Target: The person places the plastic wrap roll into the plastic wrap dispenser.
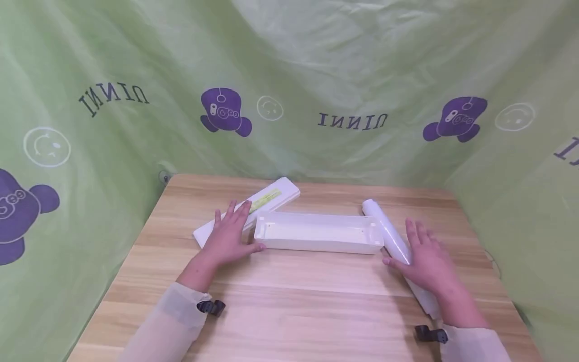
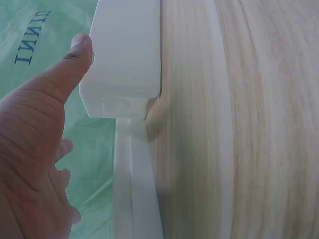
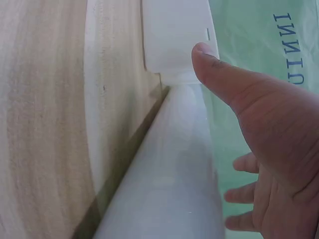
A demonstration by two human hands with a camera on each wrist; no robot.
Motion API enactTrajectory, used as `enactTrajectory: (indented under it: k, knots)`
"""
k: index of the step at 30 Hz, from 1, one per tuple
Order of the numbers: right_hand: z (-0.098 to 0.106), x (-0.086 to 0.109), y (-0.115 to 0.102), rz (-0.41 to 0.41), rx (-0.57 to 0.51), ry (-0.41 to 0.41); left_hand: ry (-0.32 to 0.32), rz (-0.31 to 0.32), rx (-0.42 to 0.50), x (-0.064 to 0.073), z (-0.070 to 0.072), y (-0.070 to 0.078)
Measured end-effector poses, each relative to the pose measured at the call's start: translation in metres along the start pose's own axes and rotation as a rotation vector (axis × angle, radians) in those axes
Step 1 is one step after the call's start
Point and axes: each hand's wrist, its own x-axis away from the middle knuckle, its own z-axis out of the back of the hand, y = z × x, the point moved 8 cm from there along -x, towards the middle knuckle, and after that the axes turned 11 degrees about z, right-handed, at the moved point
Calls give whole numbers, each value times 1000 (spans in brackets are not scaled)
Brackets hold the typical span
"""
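A long white open tray lies across the middle of the wooden table. My left hand lies flat, fingers spread, on a white lid with a green label, which is angled behind the tray's left end. Its thumb touches that end of the tray, with the lid beneath. My right hand rests with straight fingers on a white roll beside the tray's right end. In the right wrist view the thumb reaches the tray's end above the roll.
A green printed cloth walls in the table on the back and both sides. Bare wood runs from the tray to the near edge. Dark wrist straps sit at both pale sleeves.
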Motion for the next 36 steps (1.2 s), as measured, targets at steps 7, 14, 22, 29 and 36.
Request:
enactTrajectory:
  k: [7,14,22,29,36]
  knots:
    - [-6,-2,3,3,-83,-3,-9,-17,120,-5,-5,1]
    - [-15,-3,7,-5,-105,-21,-20,-21,134,-9,-12,0]
    - [-19,-3,6,-19,-98,-29,-18,-39,143,-12,-13,2]
    - [-23,-3,7,-23,-92,-37,-28,-47,146,-13,-13,4]
    - [-28,-3,9,-34,-98,-26,-36,-59,183,-15,-14,2]
